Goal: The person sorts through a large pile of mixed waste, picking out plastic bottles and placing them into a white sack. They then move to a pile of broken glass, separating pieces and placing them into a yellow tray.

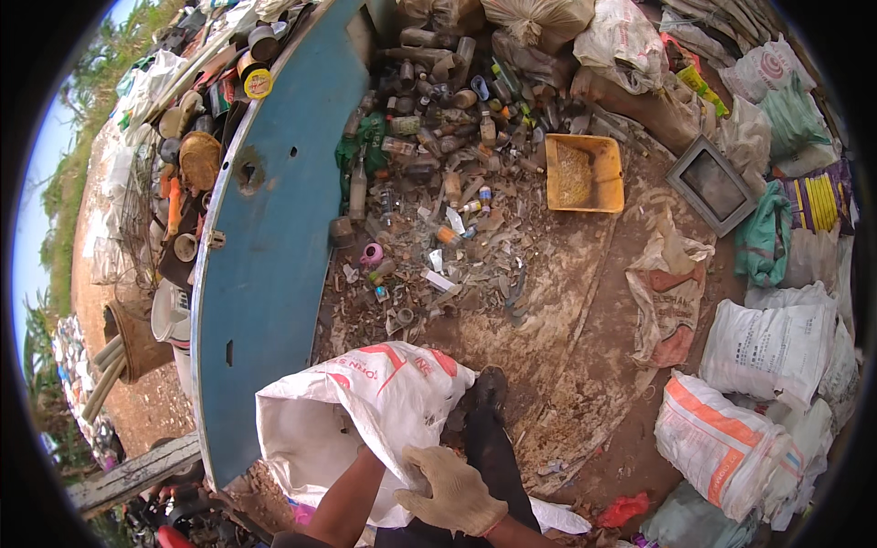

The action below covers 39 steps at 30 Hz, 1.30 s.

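A white woven plastic sack (404, 397) with red printing lies on its side before me, its mouth turned toward me. My left forearm (353, 490) reaches into this mouth, and the hand itself is hidden inside. In a knitted work glove, my right hand (452, 490) grips the sack's rim, the fingers curled around the fabric. Past the sack spreads a heap of glass bottles (445, 123) and broken glass (473, 253). My dark shoe (490, 383) stands against the sack's right side.
A blue panel (267, 226) walls off the left side. A yellow plastic bin (585, 173) stands beyond the glass. On the right are a grey frame (712, 185), a flattened sack (664, 294) and several filled sacks (719, 445). A wooden beam (137, 476) juts in at lower left.
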Motion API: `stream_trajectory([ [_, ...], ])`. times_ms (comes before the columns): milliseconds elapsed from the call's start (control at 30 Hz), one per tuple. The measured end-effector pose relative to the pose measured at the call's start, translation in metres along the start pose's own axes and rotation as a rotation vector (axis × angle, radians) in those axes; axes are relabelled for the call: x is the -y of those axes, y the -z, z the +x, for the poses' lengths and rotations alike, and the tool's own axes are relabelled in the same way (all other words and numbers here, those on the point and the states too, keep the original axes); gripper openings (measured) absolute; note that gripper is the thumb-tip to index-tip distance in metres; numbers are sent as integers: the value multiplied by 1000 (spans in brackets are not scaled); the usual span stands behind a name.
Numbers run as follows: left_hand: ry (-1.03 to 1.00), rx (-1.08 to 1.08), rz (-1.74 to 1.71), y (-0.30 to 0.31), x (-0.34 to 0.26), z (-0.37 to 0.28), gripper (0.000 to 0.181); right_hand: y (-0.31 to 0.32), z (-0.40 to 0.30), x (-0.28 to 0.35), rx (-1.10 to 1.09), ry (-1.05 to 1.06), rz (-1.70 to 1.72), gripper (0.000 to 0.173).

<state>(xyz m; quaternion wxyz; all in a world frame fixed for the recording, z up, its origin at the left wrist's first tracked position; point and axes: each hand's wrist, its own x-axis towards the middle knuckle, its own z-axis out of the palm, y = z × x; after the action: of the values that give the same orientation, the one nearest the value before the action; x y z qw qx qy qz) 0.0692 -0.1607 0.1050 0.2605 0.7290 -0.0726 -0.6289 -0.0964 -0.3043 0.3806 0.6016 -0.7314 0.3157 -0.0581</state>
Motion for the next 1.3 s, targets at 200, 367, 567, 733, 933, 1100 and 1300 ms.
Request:
stream_trajectory([
  [200,79,-90,-158,-40,-25,-4,58,-18,-25,-33,210,-109,13,60],
  [367,117,-76,-317,-43,-19,-27,62,-35,-30,-22,89,71,200,43],
  [567,148,-85,-496,-42,-17,-62,65,-34,-27,-4,335,84,146,49],
  [733,139,-77,-672,-46,-14,-82,69,-43,-31,-12,281,156,91,70],
  [933,70,-74,-910,-51,-19,-97,73,9,-13,8,203,-8,176,53],
  [1100,-99,-220,-1082,-20,-44,-150,76,32,13,-43,-37,-260,97,61],
  [1300,-653,-832,-614,51,-99,-228,49,82,100,-56,-174,-480,169,52],
])
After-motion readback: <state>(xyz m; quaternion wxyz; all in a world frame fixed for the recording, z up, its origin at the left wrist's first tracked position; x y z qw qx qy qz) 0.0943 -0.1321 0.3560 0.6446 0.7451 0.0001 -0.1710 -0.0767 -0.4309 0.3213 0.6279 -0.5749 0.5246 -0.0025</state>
